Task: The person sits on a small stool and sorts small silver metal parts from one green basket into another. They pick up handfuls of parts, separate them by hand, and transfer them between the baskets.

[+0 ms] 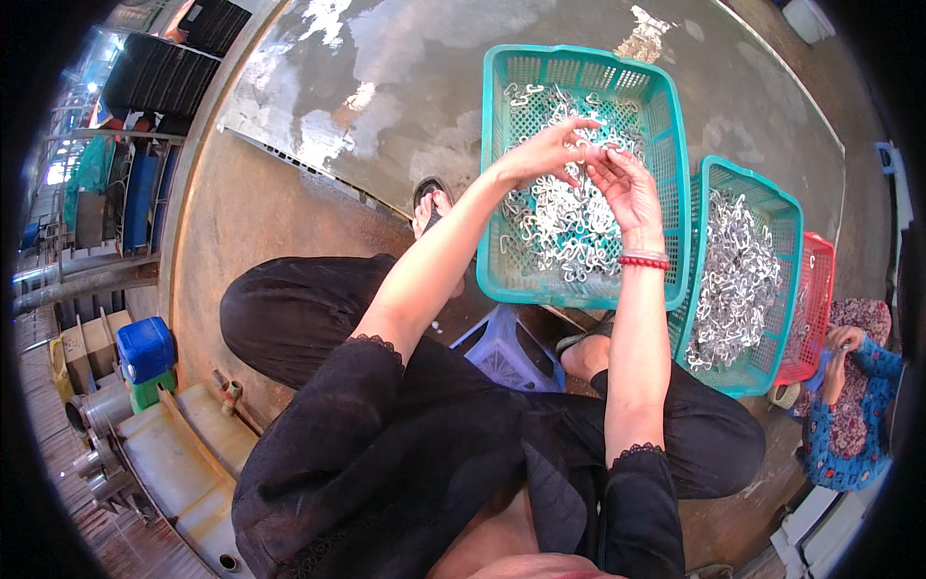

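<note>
A teal plastic basket (pixel 490 179) in front of me holds a loose pile of small silvery-white S-shaped metal hooks (pixel 569 217). Over this pile my left hand (pixel 552 154) and my right hand (pixel 625 188) come together, fingertips almost touching. The fingers of my left hand are bent into a pinch. My right hand is turned palm up, its fingers curled in toward the thumb. Whatever lies between the fingertips is too small to make out. A red beaded bracelet circles my right wrist.
To the right, a second teal basket (pixel 793 289) is heaped with similar hooks (pixel 733 280), and a red basket (pixel 820 289) stands beyond it. Another person (pixel 854 415) sits at far right. A light purple plastic stool (pixel 506 352) is below the near basket. Jerrycans (pixel 145 349) stand at left.
</note>
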`<move>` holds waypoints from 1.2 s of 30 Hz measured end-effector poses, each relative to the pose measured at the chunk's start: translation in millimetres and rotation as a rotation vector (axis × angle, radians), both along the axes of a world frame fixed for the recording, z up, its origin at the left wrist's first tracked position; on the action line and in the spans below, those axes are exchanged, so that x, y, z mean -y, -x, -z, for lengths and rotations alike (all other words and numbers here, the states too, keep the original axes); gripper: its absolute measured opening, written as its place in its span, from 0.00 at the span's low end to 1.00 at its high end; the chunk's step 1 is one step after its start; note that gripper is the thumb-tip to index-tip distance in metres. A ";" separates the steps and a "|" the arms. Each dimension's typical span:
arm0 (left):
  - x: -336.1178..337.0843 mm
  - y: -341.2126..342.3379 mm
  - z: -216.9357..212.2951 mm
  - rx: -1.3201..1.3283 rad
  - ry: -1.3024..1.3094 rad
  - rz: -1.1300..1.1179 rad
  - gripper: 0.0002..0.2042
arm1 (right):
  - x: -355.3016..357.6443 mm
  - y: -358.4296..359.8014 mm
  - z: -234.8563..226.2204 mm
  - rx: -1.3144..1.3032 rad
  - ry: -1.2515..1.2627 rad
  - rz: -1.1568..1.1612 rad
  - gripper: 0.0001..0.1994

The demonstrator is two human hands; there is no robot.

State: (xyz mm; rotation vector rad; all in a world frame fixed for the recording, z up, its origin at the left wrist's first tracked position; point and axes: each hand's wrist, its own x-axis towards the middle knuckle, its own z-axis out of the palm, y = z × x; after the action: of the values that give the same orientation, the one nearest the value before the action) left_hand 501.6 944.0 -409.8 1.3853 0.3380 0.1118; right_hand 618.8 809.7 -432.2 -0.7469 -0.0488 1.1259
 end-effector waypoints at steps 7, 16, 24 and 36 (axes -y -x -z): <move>-2.1 10.9 8.1 -0.093 -0.557 -0.050 0.16 | 4.8 0.9 -6.9 0.076 0.050 -0.081 0.20; 2.5 14.9 -32.0 -0.250 -0.759 -0.101 0.13 | -1.3 3.9 -1.4 0.301 0.187 0.085 0.09; -0.5 18.6 -41.6 -0.215 -0.491 -0.119 0.08 | 0.1 8.5 -21.6 0.533 0.194 0.136 0.07; 18.8 14.5 -14.6 -0.021 -0.143 -0.365 0.07 | -7.3 8.3 -52.6 0.818 0.376 -0.123 0.06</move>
State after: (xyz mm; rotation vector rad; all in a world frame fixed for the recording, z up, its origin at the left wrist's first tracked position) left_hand 487.1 925.2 -395.2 1.4543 0.6080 0.4292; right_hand 610.5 817.1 -379.7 -1.5238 -0.5897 0.8863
